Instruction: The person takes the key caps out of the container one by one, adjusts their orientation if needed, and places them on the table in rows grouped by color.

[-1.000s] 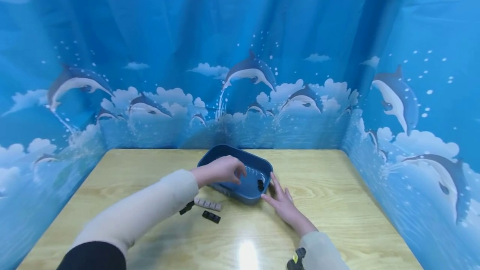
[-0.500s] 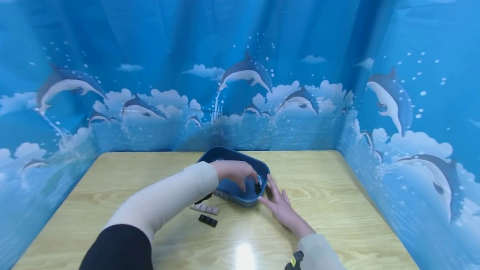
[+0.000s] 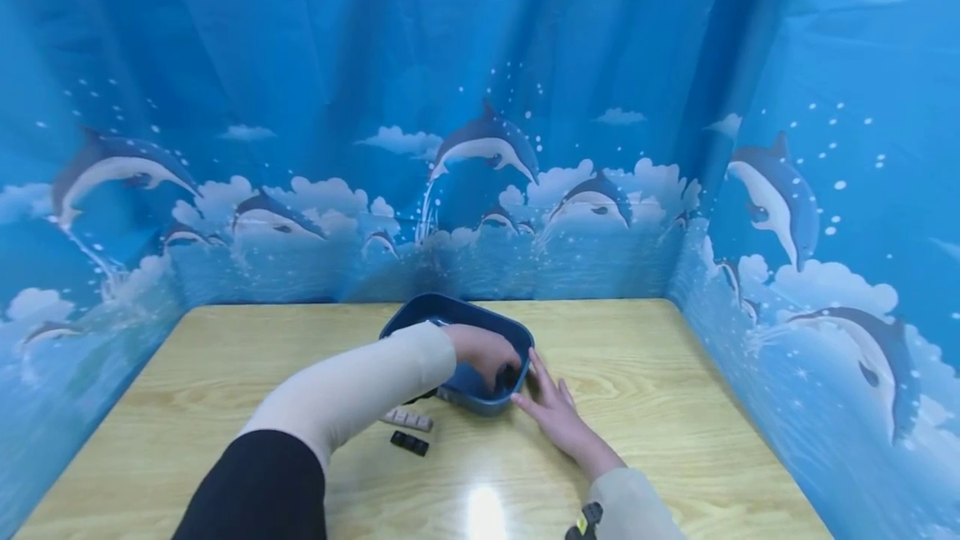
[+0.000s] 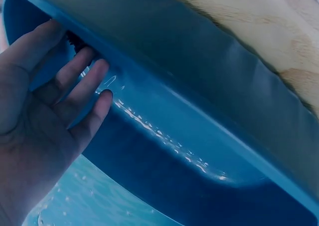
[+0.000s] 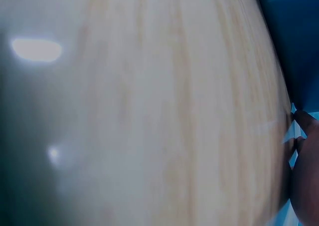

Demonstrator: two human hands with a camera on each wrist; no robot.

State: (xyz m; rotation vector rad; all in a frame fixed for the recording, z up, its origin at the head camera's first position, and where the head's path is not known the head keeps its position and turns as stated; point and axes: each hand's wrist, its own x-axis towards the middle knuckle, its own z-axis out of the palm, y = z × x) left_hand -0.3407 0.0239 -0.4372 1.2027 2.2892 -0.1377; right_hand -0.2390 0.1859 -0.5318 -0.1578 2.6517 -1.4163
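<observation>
A dark blue rectangular tub (image 3: 480, 405) stands on the table, turned at an angle. My left hand (image 3: 486, 350) reaches down inside its right end and pinches a small black piece (image 3: 507, 377). In the left wrist view, the thumb and fingertips close around this black piece (image 4: 76, 40), which has a ridged edge and is mostly hidden; the other fingers (image 4: 89, 117) extend along the tub's inner wall. My right hand (image 3: 558, 417) rests with spread fingers against the outside of the tub's right end. At the right wrist view's edge, only part of that hand (image 5: 306, 171) shows.
In front of the tub lie a strip of pale pinkish blocks (image 3: 408, 419), partly behind the left forearm, and a shorter strip of black blocks (image 3: 409, 442). The wooden table (image 3: 637, 357) is enclosed by a blue dolphin-print curtain (image 3: 315, 107).
My left hand has moved right and down inside the tub, onto the black piece at its right end. The right hand keeps its place against the tub.
</observation>
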